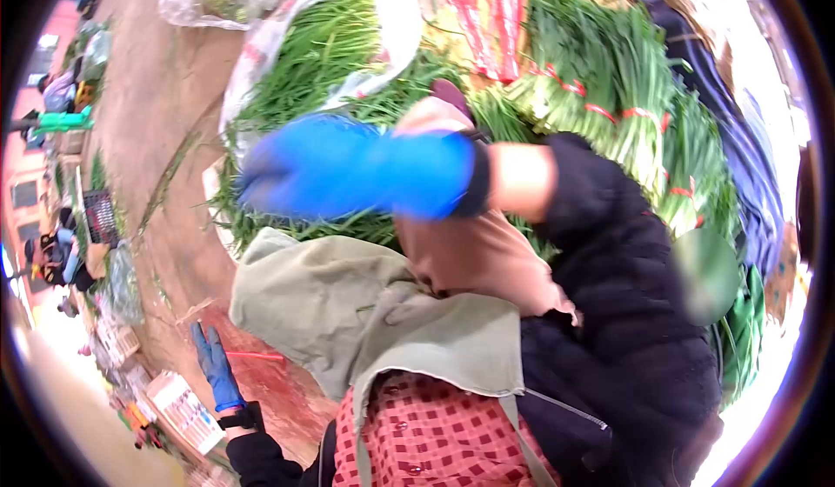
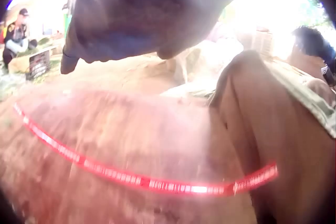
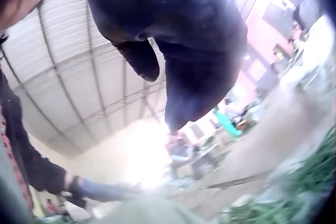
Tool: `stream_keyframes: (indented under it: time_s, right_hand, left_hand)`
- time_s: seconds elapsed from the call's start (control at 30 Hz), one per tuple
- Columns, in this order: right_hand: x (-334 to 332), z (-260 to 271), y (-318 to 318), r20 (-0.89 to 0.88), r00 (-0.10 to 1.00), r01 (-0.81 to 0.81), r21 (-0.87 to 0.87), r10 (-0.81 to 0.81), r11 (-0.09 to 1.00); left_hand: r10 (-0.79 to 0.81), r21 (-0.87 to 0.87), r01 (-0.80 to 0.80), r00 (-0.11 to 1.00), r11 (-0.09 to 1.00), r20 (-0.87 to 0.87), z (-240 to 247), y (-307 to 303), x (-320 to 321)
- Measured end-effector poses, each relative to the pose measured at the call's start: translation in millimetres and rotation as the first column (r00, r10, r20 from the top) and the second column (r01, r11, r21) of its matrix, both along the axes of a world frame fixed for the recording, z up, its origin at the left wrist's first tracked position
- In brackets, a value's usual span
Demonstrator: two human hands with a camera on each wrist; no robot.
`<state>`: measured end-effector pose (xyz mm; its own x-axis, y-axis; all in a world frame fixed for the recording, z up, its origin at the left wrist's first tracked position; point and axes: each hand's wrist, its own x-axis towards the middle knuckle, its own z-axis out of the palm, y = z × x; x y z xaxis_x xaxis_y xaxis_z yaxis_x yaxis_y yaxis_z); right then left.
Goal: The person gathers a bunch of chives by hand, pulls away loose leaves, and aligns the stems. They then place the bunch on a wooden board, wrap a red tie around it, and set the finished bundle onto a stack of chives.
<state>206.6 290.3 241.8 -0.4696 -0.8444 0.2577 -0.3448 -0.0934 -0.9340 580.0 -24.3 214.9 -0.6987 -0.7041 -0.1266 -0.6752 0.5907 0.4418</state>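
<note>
Left hand [image 1: 217, 370]: located at lower left of the head view; gloved fingers extended, near the red strip [image 1: 257, 356]; grip open, with nothing seen clamped in it. In the left wrist view, the strip lies in a shallow curve across the lower part of the frame, on the reddish surface [image 2: 105, 129], below the gloved hand; a gap is visible between them.

Right hand [image 1: 348, 170]: located at centre of the head view, blurred, in front of the loose greens [image 1: 326, 43]; the right wrist view shows thumb and fingers apart; no item is visible between them. Contact with the leaves cannot be determined.

Work material: loose greens lie at upper centre, partly inside the white plastic bag [image 1: 402, 4], and extend behind the right hand; tied bundles [image 1: 644, 87] with red bands occupy the upper right; red packets [image 1: 478, 35] lie at top centre, beside the bundles.

Step in hand, by judgement: a changeover between grips, with the greens ungrasped and the strip unused; the banded bundles suggest that the strip serves as a tie. The next move calls for closing the left fingertips on the strip; the right hand needs a gentle, even grip on the stems, since the leaves could bend or scatter.
</note>
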Motion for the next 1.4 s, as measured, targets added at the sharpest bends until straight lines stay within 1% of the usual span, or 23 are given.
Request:
stream_keyframes:
  time_s: [0.03, 0.07, 0.1, 0.17, 0.23, 0.3, 0.37, 0.43, 0.47, 0.57, 0.6, 0.67, 0.83, 0.97, 1.0, 1.03, 1.1, 1.17, 1.23, 1.27, 1.3, 1.37, 1.4]
  right_hand:
    - [-32.4, -15.0, 15.8, 0.147, 0.988, 0.022, 0.092, -0.035, 0.996]
    - [-62.6, -25.2, 37.3, 0.173, 0.98, 0.095, 0.037, -0.101, 0.995]
    - [-95.5, -41.4, 47.2, 0.289, 0.945, 0.12, 0.126, -0.152, 0.985]
    - [-144.3, -65.4, 87.1, 0.281, 0.887, 0.267, 0.339, -0.368, 0.902]
    - [-186.7, -101.8, 109.4, 0.331, 0.839, 0.263, 0.451, -0.433, 0.853]
    - [-216.8, -140.5, 112.0, 0.469, 0.747, 0.288, 0.41, -0.471, 0.865]
    - [-230.7, -156.0, 99.5, 0.543, 0.68, 0.299, 0.408, -0.492, 0.863]
    - [-247.0, -191.0, 82.7, 0.627, 0.608, 0.316, 0.371, -0.487, 0.873]
    - [-254.0, -200.5, 72.8, 0.652, 0.582, 0.284, 0.397, -0.486, 0.873]
    - [-277.0, -241.0, 42.7, 0.639, 0.575, 0.244, 0.463, -0.511, 0.852]
    - [-283.7, -252.9, 35.0, 0.598, 0.627, 0.206, 0.492, -0.5, 0.846]
    - [-290.0, -271.2, 15.9, 0.584, 0.607, 0.201, 0.542, -0.538, 0.816]
    - [-296.8, -324.7, -9.0, 0.588, 0.54, 0.264, 0.561, -0.602, 0.785]
    - [-297.7, -339.1, -15.3, 0.745, 0.377, 0.246, 0.492, -0.55, 0.835]
    - [-294.7, -335.2, -19.4, 0.765, 0.356, 0.247, 0.477, -0.537, 0.843]
    - [-294.8, -342.3, -23.9, 0.751, 0.37, 0.255, 0.483, -0.547, 0.837]
    - [-290.5, -351.8, -33.3, 0.76, 0.328, 0.377, 0.439, -0.561, 0.815]
    - [-297.2, -352.9, -38.5, 0.758, 0.372, 0.384, 0.399, -0.536, 0.832]
    - [-303.0, -365.3, -42.9, 0.726, 0.425, 0.393, 0.39, -0.541, 0.832]
    - [-305.4, -371.1, -44.4, 0.769, 0.456, 0.4, 0.274, -0.449, 0.875]
    - [-303.2, -380.0, -46.7, 0.753, 0.487, 0.423, 0.24, -0.442, 0.874]
    - [-294.5, -392.8, -53.7, 0.714, 0.552, 0.464, 0.165, -0.43, 0.87]
    - [-287.4, -389.4, -57.8, 0.666, 0.544, 0.538, 0.189, -0.51, 0.821]
  left_hand:
    - [-0.014, -0.026, 0.014, 1.0, 1.0, 0.011, 10.4, -9.0, -18.5]
    - [-0.027, -0.052, 0.028, 0.999, 0.998, 0.023, 20.4, -18.0, -37.1]
    - [-0.043, -0.071, 0.046, 0.998, 0.996, 0.04, 31.0, -23.5, -64.4]
    - [-0.207, -0.139, 0.203, 0.978, 0.969, -0.019, 55.4, -17.3, -121.9]
    - [-0.356, -0.256, 0.371, 0.929, 0.893, 0.103, 74.6, -7.8, -189.6]
    - [-0.476, -0.295, 0.495, 0.868, 0.817, 0.138, 70.7, -1.1, -255.3]
    - [-0.562, -0.219, 0.566, 0.823, 0.795, 0.084, 48.3, 2.4, -315.2]
    - [-0.661, -0.295, 0.684, 0.726, 0.668, 0.187, 15.7, 2.7, -366.7]
    - [-0.693, -0.265, 0.716, 0.695, 0.646, 0.191, -1.8, 5.8, -390.4]
    - [-0.755, -0.199, 0.777, 0.628, 0.597, 0.188, -56.2, 15.0, -448.1]
    - [-0.771, -0.18, 0.792, 0.609, 0.583, 0.185, -74.4, 16.5, -465.0]
    - [-0.781, -0.188, 0.811, 0.585, 0.555, 0.217, -110.3, 15.9, -497.4]
    - [-0.781, -0.124, 0.8, 0.6, 0.587, 0.175, -179.7, 19.3, -559.2]
    - [-0.87, -0.258, 0.878, 0.455, 0.403, 0.188, -215.6, 35.0, -605.8]
    - [-0.852, -0.211, 0.884, 0.462, 0.418, 0.246, -221.6, 43.4, -616.7]
    - [-0.847, -0.237, 0.881, 0.464, 0.41, 0.259, -226.1, 54.7, -625.8]
    - [-0.834, -0.291, 0.871, 0.473, 0.395, 0.284, -235.4, 77.9, -641.1]
    - [-0.827, -0.251, 0.877, 0.473, 0.409, 0.304, -249.4, 90.1, -655.7]
    - [-0.854, -0.247, 0.872, 0.474, 0.422, 0.216, -264.9, 97.4, -660.1]
    - [-0.873, -0.217, 0.878, 0.462, 0.426, 0.155, -271.2, 99.4, -659.3]
    - [-0.888, -0.187, 0.884, 0.45, 0.429, 0.094, -277.3, 100.3, -656.0]
    - [-0.9, -0.286, 0.867, 0.434, 0.408, 0.032, -295.7, 97.5, -644.0]
    - [-0.894, -0.324, 0.847, 0.449, 0.422, 0.011, -297.2, 97.0, -641.7]
